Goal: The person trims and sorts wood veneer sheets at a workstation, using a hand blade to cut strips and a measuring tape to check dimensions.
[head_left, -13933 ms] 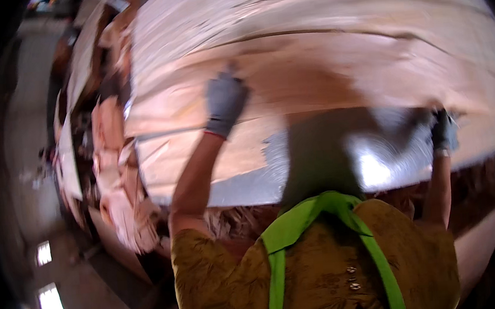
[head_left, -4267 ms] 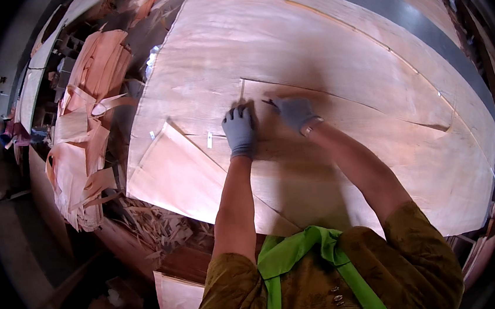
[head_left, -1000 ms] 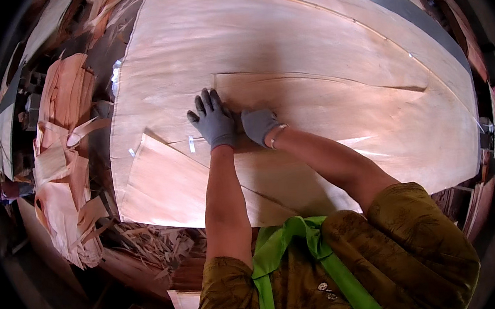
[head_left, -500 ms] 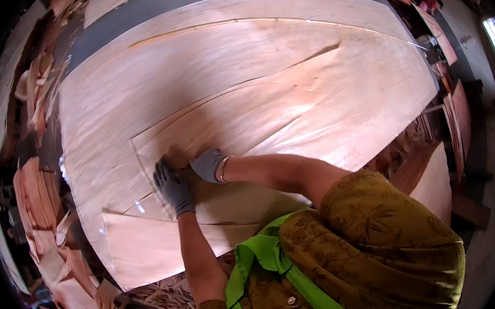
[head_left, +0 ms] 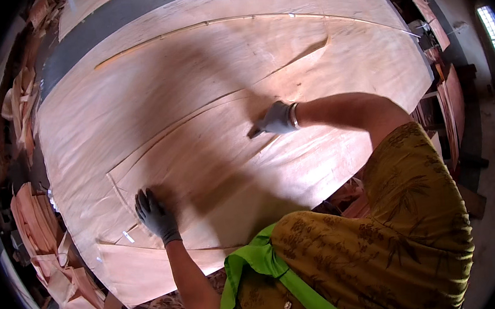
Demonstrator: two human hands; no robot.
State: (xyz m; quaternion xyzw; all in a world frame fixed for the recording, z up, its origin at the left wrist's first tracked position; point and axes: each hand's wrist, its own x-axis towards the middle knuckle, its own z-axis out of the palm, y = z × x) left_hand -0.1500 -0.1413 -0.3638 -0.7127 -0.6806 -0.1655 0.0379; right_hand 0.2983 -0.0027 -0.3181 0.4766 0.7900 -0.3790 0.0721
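Observation:
A large pale wood veneer sheet (head_left: 204, 58) spreads out before me, with a long curved slit and an overlapping veneer piece (head_left: 199, 135) along it. My left hand (head_left: 157, 217), in a grey glove with dark fingers, lies on the veneer near the overlap's left edge, fingers stretched out. My right hand (head_left: 278, 119), gloved in grey, is farther right over the same veneer. Its fingers are drawn together and point left; a dark shape shows at the tips, and I cannot tell what it is. A small white tape strip (head_left: 128, 237) sits left of my left hand.
A thin curved stick (head_left: 206, 22) lies across the far part of the sheet. At the near left is another veneer piece (head_left: 146, 269). Torn veneer scraps (head_left: 45, 225) pile up along the left side. More veneer sheets (head_left: 455, 101) stand at the right.
My right hand has moved away from my left, to the right and farther up the veneer. My left hand has shifted slightly left and nearer. The view has shifted a little.

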